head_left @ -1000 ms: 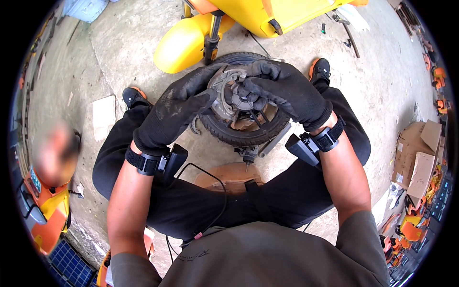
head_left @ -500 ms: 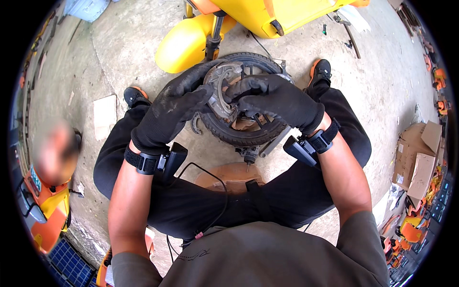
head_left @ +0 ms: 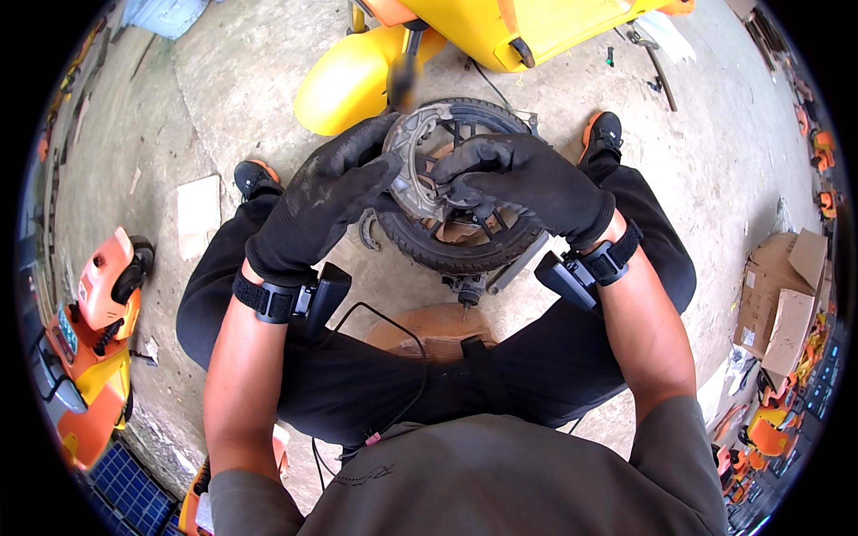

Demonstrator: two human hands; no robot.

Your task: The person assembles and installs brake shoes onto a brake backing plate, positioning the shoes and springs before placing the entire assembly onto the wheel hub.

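My left hand (head_left: 335, 192), in a black work glove, is closed on the outer side of a curved grey metal brake shoe (head_left: 409, 179). The shoe is held up over a spoked wheel with a black tyre (head_left: 456, 259). My right hand (head_left: 527, 183), gloved the same way, has its thumb and fingers pinched together at the shoe's inner edge; what lies between them is hidden. Beside the tyre on the floor, near my left wrist, rests another curved shoe-like piece (head_left: 368, 230). A drill-like tool (head_left: 466, 290) pokes out below the wheel.
Ahead stands a yellow vehicle body (head_left: 554, 31) with a yellow front fender (head_left: 344, 85). An orange and yellow scooter part (head_left: 107, 295) is at the left. Opened cardboard boxes (head_left: 778, 295) stand at the right. A flat cardboard piece (head_left: 198, 214) lies near my left shoe.
The brake shoe has tipped slightly, showing more of its flat face. My right fingers have shifted a little at its inner edge. The wheel has stayed in place.
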